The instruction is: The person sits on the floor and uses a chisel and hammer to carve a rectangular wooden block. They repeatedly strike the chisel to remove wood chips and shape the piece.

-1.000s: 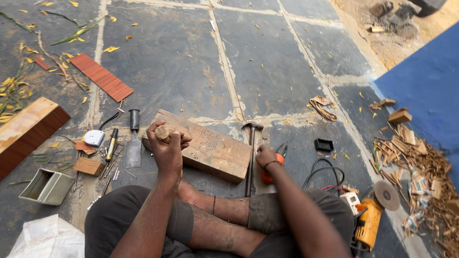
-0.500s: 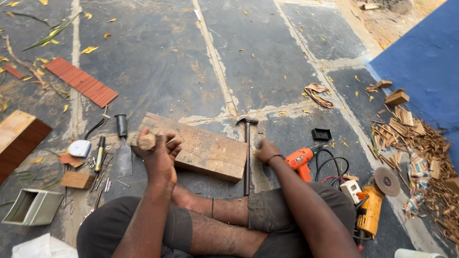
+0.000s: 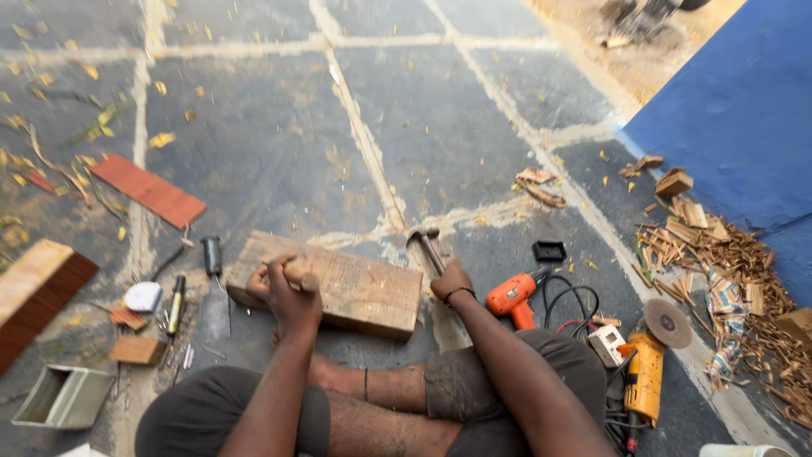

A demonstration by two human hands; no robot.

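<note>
1. Head view, far left: I see a long wooden plank (image 3: 38,292) with a dark red side lying on the stone floor (image 3: 271,144), and below it a grey metal tray (image 3: 61,395).
2. Next come a flat red strip (image 3: 149,190), a tape measure (image 3: 142,297), a small wood offcut (image 3: 137,349) and a scraper (image 3: 214,292) with a black handle, all just beside the block.
3. My left hand (image 3: 290,290) is closed around a short wooden peg (image 3: 298,272), held against the top of the wooden block (image 3: 334,283), near its left end.
4. The block lies flat on the floor in front of my crossed legs.
5. My right hand (image 3: 451,280) is wrapped around the handle of a hammer (image 3: 425,244), whose head sits just past the block's right end, low to the floor.
6. Right of that hand lie an orange drill (image 3: 512,298) with black cord, a small black box (image 3: 549,250), and a yellow angle grinder (image 3: 647,368).
7. Far right, a heap of wood scraps (image 3: 727,262) sits along the edge of a blue sheet (image 3: 736,110).
</note>
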